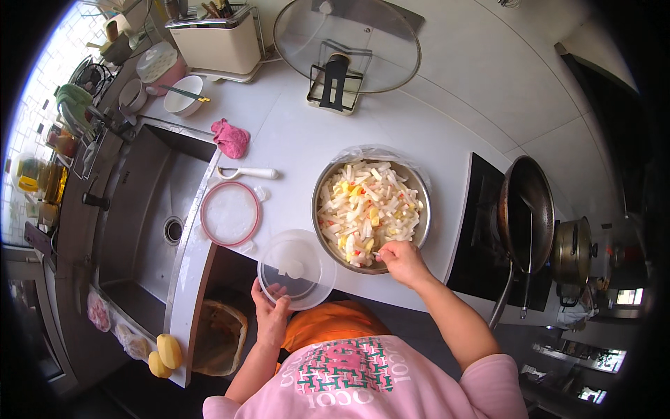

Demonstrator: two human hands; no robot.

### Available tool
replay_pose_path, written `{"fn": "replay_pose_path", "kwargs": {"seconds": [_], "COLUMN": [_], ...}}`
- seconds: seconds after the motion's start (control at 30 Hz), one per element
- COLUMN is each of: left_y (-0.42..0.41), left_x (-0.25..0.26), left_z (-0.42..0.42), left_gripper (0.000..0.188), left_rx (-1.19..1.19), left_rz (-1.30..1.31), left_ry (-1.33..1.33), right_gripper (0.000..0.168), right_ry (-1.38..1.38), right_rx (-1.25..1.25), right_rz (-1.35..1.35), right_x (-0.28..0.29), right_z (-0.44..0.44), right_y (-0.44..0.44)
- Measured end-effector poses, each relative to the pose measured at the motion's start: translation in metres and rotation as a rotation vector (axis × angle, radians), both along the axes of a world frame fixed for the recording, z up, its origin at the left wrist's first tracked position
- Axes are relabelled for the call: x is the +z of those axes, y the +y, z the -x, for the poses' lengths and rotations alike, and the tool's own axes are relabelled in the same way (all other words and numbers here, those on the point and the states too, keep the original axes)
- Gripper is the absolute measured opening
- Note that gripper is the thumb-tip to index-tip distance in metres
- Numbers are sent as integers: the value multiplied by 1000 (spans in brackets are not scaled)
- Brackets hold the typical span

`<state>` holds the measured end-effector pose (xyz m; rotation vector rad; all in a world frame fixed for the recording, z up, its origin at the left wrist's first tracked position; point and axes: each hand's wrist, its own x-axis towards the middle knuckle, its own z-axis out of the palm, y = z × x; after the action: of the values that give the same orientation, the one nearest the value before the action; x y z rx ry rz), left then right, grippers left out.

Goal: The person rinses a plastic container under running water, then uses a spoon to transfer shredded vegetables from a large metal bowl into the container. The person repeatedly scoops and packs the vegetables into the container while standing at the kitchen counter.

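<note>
My left hand (272, 309) grips a round translucent plastic tub (319, 251) from below, thumb and fingers about its side. The tub is at the counter's front edge, beside a large stainless steel bowl (425, 230). White vegetable strips (361, 204), perhaps radish, heap up in the bowl with yellow slices and red chilli bits. At the bowl's near right rim, my right hand (405, 264) is closed, with a thin pale object (376, 254) at its fingertips; its kind is unclear. Left of the tub lies a clear lid with a red rim (230, 213) and side clips.
A white-handled peeler (256, 173) and a pink cloth (230, 138) lie near the steel sink (141, 209). Behind the bowl, a glass pan lid (387, 52) leans in a rack. A wok (528, 209) sits on the hob at right. Peeled potatoes (168, 351) rest at lower left.
</note>
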<state>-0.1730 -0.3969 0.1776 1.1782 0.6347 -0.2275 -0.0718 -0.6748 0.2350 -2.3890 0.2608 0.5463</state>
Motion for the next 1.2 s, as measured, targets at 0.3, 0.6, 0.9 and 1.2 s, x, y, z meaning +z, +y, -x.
{"fn": "replay_pose_path", "kwargs": {"seconds": [0.3,0.6,0.9,1.2], "left_y": [-18,-22,-25,-25], "left_x": [19,9,0,-2], "left_z": [11,21,24,25], "left_gripper": [75,76,76,76], "left_rx": [12,29,52,43], "left_rz": [-61,-76,-84,-109], "left_ry": [40,-37,-66,-58], "right_gripper": [18,15,14,11], "right_ry": [-68,-351,-458,-631], "right_rx": [-66,-197,-256,-142], "right_rz": [19,-77,-80,-47], "right_x": [1,-18,-23,-10], "right_z": [15,49,56,73], "right_y": [16,33,45,64]}}
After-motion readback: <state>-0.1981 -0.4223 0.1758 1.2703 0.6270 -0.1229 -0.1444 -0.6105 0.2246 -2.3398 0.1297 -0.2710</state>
